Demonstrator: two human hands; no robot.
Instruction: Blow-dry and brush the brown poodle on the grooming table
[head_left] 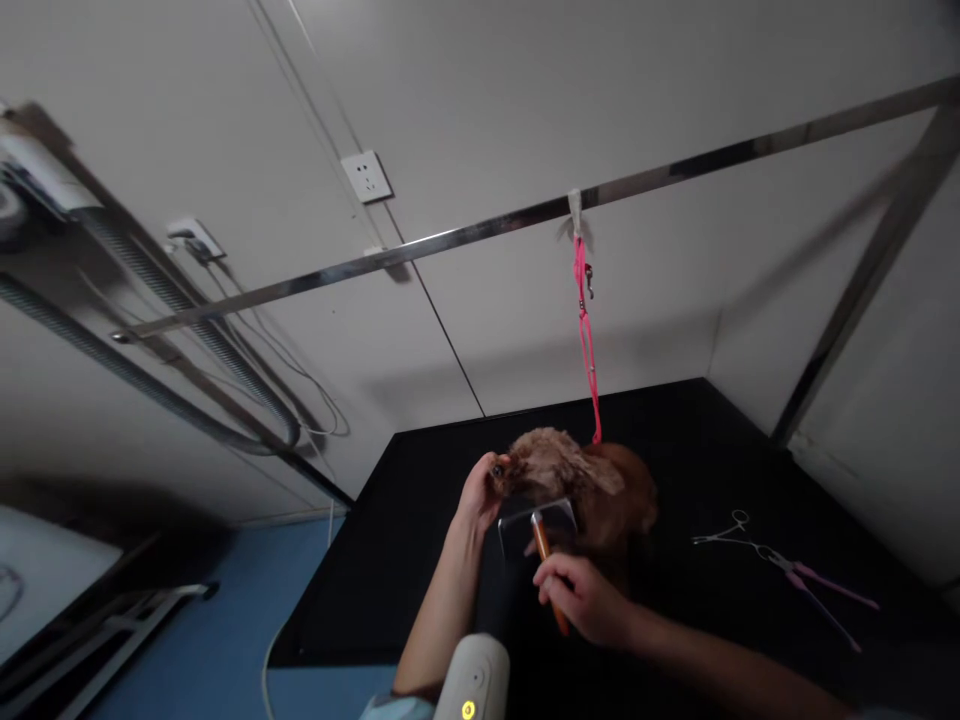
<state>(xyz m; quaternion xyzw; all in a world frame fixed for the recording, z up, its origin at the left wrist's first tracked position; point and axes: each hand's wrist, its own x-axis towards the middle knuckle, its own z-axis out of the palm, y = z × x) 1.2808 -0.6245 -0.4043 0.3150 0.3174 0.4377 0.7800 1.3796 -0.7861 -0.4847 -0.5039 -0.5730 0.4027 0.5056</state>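
From afar, I see the dog [611, 485] just beyond the fingers, the left hand [480, 494] pinching its muzzle, the right hand [587, 600] curled around the brush [541, 536] (brushing seems under way; what remains, I cannot tell).

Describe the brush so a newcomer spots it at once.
On the black table, find the brown dog. The brush is in the person's right hand, below the dog's head in the picture. Unlike the pink-handled pliers lying farther right, it has an orange handle and wide head.
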